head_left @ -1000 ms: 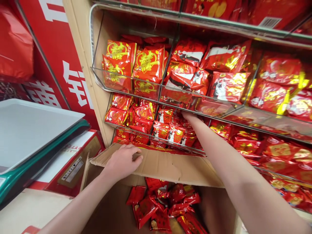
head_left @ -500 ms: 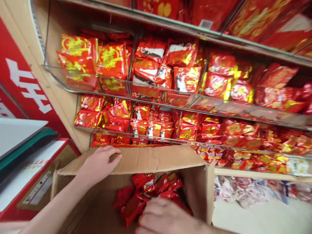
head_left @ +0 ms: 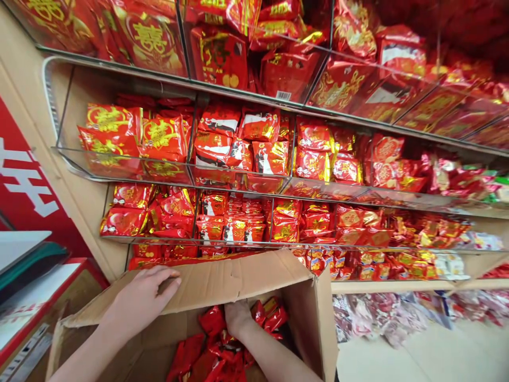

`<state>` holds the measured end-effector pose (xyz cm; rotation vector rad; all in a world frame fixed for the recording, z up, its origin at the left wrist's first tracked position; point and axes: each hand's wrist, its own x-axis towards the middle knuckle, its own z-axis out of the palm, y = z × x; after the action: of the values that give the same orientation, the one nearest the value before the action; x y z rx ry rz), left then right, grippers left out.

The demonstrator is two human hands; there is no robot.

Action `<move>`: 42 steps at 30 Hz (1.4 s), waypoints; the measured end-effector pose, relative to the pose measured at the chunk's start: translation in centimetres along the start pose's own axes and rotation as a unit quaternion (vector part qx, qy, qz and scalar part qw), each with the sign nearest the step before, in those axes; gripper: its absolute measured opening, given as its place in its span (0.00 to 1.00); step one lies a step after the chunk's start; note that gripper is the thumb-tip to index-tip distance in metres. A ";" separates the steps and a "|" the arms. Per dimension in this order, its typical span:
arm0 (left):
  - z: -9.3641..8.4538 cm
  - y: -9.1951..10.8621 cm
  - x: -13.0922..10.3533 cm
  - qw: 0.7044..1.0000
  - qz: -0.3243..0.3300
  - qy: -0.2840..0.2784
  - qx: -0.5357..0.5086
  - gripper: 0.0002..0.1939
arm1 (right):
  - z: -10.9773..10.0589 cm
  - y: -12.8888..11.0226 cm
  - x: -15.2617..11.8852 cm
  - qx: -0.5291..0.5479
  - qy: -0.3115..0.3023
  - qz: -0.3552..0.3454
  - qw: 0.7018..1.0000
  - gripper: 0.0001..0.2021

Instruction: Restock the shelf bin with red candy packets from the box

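Observation:
An opened cardboard box [head_left: 324, 323] fills the lower middle, its far flap [head_left: 246, 276] leaning toward the shelves. My left hand [head_left: 137, 297] lies over that flap, fingers hooked past its far edge and thumb on the near side. Inside the box is a loose heap of shiny red packets [head_left: 212, 358]. My right hand [head_left: 238, 315] reaches deep among them toward the box's far wall. The flap hides its fingers, so what they hold, if anything, does not show.
Tiered shelves [head_left: 238, 183] with clear dividers hold many red and gold packets. At left, a red-edged carton [head_left: 83, 286] stands beside the box, with a white board [head_left: 24, 241] over it. Clear bags [head_left: 382, 315] lie on the floor under the shelves at right.
My right hand has gone from above the near packets to deeper in the box, under the flap. My left hand stays on the flap. The view has tilted up, showing more upper shelf.

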<state>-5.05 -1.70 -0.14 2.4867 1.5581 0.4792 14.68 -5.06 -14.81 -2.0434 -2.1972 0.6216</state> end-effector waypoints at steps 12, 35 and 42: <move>-0.6 0.6 0.0 0.999 -0.006 -0.033 0.018 0.18 | -4.6 1.5 -9.2 0.460 0.058 -0.013 0.886 0.13; -3.8 3.7 -1.9 0.988 0.059 0.021 -0.139 0.18 | -17.9 -1.1 -12.0 0.669 0.127 -0.065 0.729 0.13; -1.5 -2.6 1.2 0.997 -0.036 -0.031 -0.062 0.19 | -23.7 0.8 1.4 0.549 0.303 0.044 0.778 0.08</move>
<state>-7.35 0.49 0.70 2.3232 1.5391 0.4667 22.99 1.97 6.31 -1.3654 -0.9382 0.8110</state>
